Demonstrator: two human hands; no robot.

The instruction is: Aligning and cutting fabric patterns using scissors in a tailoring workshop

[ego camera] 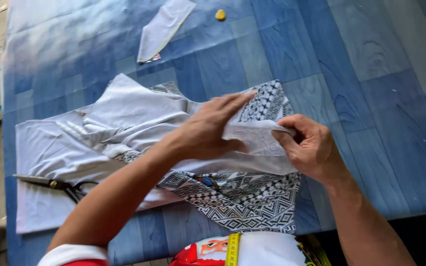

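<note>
Near the table's (pixel 380 98) front edge, my left hand (pixel 208 130) presses flat on the patterned fabric (pixel 245 197) while my right hand (pixel 311 148) pinches its white lining (pixel 260 138), mid-fold; aligning the edges evenly seems the next need, scissors (pixel 55 184) lying left.

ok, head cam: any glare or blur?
Head view: pale glare washes the blue table at upper left; the rest is evenly lit. Soft shadow under the left hand on the white fabric. Right hand, patterned cloth and scissors stay fairly sharp; no clear motion blur.
</note>
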